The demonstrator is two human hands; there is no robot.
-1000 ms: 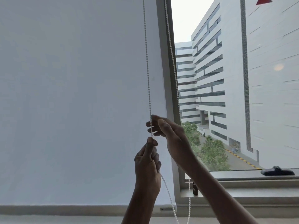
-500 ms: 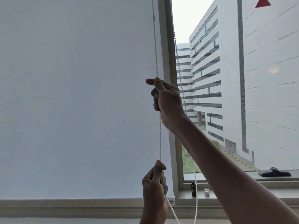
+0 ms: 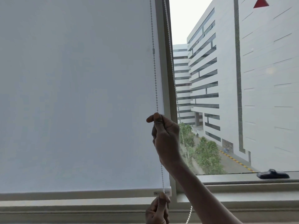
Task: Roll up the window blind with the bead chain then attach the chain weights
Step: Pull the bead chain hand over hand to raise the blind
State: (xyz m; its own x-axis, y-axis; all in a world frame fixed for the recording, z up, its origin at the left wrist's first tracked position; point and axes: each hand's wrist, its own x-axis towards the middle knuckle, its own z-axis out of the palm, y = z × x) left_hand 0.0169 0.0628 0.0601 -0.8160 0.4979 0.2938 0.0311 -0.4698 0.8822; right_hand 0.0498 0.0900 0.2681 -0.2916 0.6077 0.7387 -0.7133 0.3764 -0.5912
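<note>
The blind point(image 3: 77, 94) is seen almost fully lowered, its bottom rail point(image 3: 80, 192) lying just above the sill point(image 3: 242, 189), so the rolling-up is judged to be barely begun. The bead chain point(image 3: 155, 81) hangs in two runs along the right edge of the blind; the front run is drawn taut between the two hands, while the rear run point(image 3: 174, 78) passes behind the right hand and falls slack past the sill.

Several faults could arise from here. If the front run were released by both hands at once, the chain could be let slip and any lift gained could be lost. If the wrong run were pulled, the blind would be driven down rather than up. A small connector point(image 3: 153, 51) is fitted on the front run above the right hand; it could be jammed at the top mechanism if it were hauled there. Were the taut run pulled at an angle, it could be dragged against the window frame point(image 3: 165, 78).

The front run is pinched by the right hand point(image 3: 166, 136), thumb pressed to forefinger, the other fingers curled in. Lower down, the same run is pinched by the left hand point(image 3: 157, 210) at the fingertips just below the rail, though that grip is partly cut off by the picture's edge. No chain weights can be made out.
</note>
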